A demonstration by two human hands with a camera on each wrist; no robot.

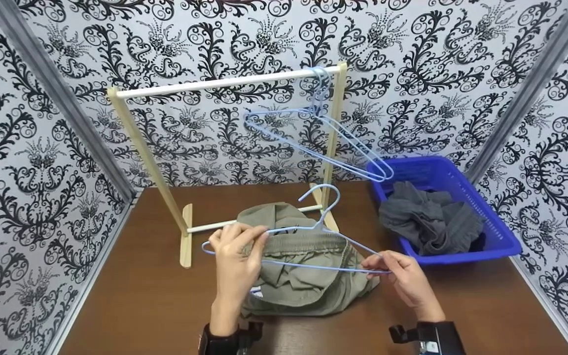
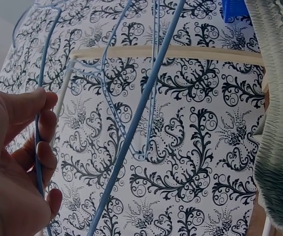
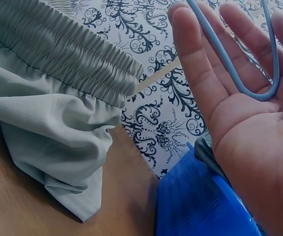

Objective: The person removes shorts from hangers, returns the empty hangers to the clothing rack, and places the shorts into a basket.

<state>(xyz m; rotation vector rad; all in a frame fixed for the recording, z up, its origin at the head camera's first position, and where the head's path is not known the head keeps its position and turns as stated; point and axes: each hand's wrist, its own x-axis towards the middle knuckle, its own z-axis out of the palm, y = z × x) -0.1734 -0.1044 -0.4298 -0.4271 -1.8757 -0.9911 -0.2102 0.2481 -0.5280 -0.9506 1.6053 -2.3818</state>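
Observation:
Both hands hold a blue wire hanger (image 1: 313,266) over the table, its hook pointing up. My left hand (image 1: 237,249) pinches the sloping upper wire near the left end, thumb against fingertips. At the other end, my right hand (image 1: 402,277) holds the rounded corner; in the right wrist view that corner lies against the palm, below the thumb. Behind and beneath the hanger, an olive-green garment (image 1: 294,288) with a gathered elastic waistband (image 3: 72,44) lies crumpled on the table, its waist opening facing me.
A wooden rack (image 1: 151,162) with a white rail (image 1: 225,83) stands behind the garment. More blue hangers (image 1: 303,145) hang at the rail's right end. To the right, a blue basket (image 1: 498,236) holds dark grey clothing (image 1: 427,217). Patterned walls enclose the brown table (image 1: 151,305).

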